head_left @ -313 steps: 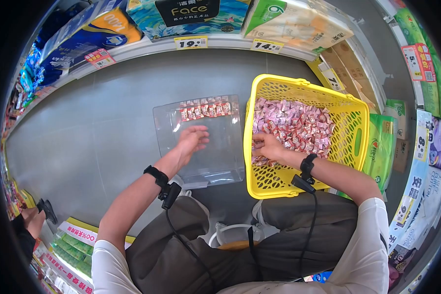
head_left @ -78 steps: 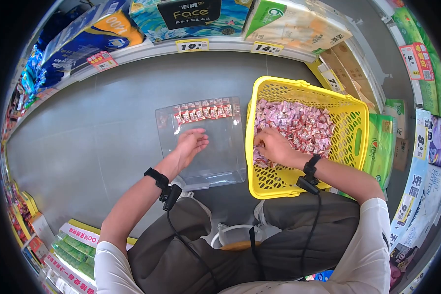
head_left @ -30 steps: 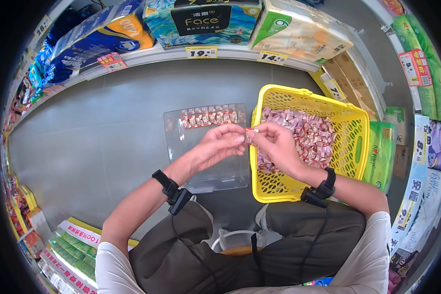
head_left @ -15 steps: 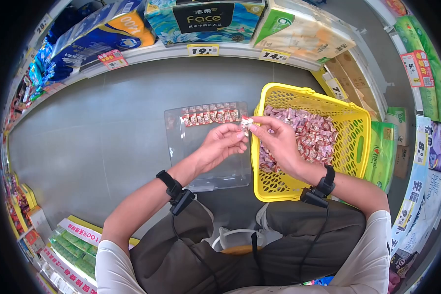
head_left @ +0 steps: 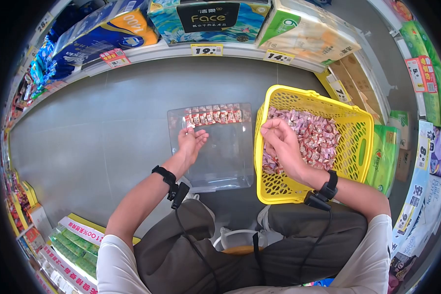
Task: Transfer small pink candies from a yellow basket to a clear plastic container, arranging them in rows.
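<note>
"Since half a second ago the left hand (head_left: 189, 145) has parted from the right hand (head_left: 283, 142); what's around?"

"One yellow basket (head_left: 259, 164), right of the clear box (head_left: 215, 169), holding the pile of sweets (head_left: 311, 139); along the box's far side, the row of sweets (head_left: 216, 117)."

"Grips?"

"Right is pinched together, right of the box, nothing visible between the fingertips; left, nearer the row, meets the end sweet (head_left: 189, 122) just beyond its fingertips, long axis pointing away; whether gripped, I can't tell."
</note>
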Available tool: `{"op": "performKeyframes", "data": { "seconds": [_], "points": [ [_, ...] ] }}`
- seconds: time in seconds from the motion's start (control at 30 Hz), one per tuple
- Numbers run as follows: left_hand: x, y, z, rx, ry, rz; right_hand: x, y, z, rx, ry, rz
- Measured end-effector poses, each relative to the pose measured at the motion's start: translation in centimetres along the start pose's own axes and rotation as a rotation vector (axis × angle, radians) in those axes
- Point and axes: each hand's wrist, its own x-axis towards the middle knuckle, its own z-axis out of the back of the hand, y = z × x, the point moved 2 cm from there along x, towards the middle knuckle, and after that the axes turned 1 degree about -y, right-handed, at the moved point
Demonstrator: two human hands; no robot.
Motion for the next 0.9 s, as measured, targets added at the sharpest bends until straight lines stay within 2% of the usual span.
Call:
{"op": "performKeyframes", "data": {
  "seconds": [0.3, 0.53, 0.6, 0.63, 0.7, 0.73, 0.8, 0.9],
  "points": [
    [1.5, 1.0, -0.1, 0.003, -0.037, -0.042, 0.2, 0.0, -0.1, 0.043, 0.039, 0.009],
    [1.2, 1.1, 0.4, -0.056, -0.04, 0.001, 0.1, -0.3, 0.1, 0.04, 0.066, 0.027],
    [0.6, 1.2, 0.6, 0.138, -0.099, -0.029, 0.0, -0.2, 0.1, 0.036, 0.066, 0.032],
    [0.4, 1.3, 0.6, 0.139, -0.099, -0.029, -0.1, -0.1, 0.1, 0.024, 0.071, 0.03],
    [-0.2, 0.9, 0.5, 0.454, -0.121, -0.229, -0.2, -0.1, 0.0, 0.012, 0.076, 0.028],
    [-0.6, 0.9, 0.4, 0.454, -0.12, -0.229, -0.2, -0.1, 0.0, 0.013, 0.077, 0.029],
    [-1.9, -0.1, -0.4, 0.815, -0.169, -0.509, -0.1, -0.2, 0.1, 0.014, 0.077, 0.029],
    [-3.2, -1.0, -1.6, 0.945, -0.155, -0.613, -0.1, -0.2, 0.0, 0.016, 0.087, 0.029]
  ]
}}
